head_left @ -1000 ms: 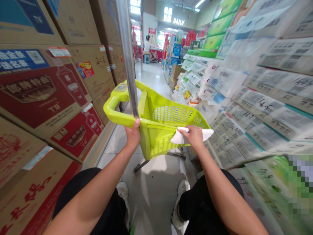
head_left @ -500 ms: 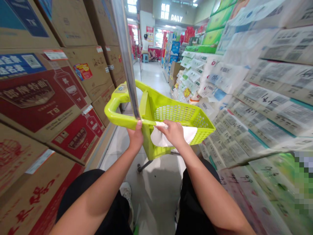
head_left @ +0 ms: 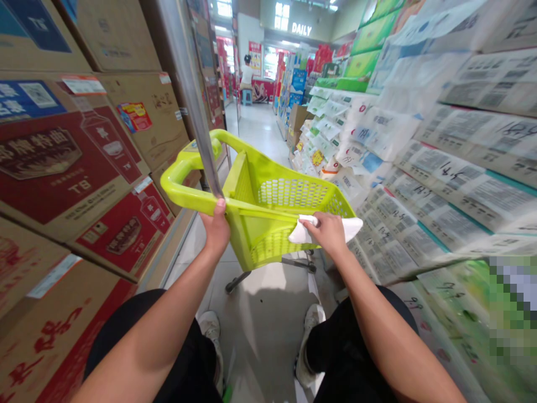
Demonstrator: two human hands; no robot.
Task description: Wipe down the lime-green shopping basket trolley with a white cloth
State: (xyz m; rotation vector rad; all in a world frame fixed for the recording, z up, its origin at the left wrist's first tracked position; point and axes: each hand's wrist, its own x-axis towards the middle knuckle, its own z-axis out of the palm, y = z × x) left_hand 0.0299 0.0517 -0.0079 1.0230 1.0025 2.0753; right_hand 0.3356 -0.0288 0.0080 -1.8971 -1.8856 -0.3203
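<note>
A lime-green plastic shopping cart [head_left: 268, 224] with a perforated basket stands before me, its looped handle toward the left. My left hand [head_left: 216, 226] grips the cart's near side, where the handle meets the basket, with the thumb on top beside the foot of a metal pole [head_left: 197, 106]. Its other fingers are hidden under the rim. Folded over the basket's near rim is a white cloth [head_left: 353, 226], pinched in my right hand [head_left: 330, 229] toward the front end. Part of the cloth hangs down outside the basket.
Stacked cartons [head_left: 104, 151] line the left side closely. Packs of tissue paper [head_left: 440, 184] are piled along the right. A tiled aisle [head_left: 260, 129] runs ahead, where a person [head_left: 246, 75] in a white top is by a blue stool [head_left: 246, 97].
My right hand has slid the cloth along the rim, rightward toward the basket's front end. The cart and my left hand appear slightly further left in view.
</note>
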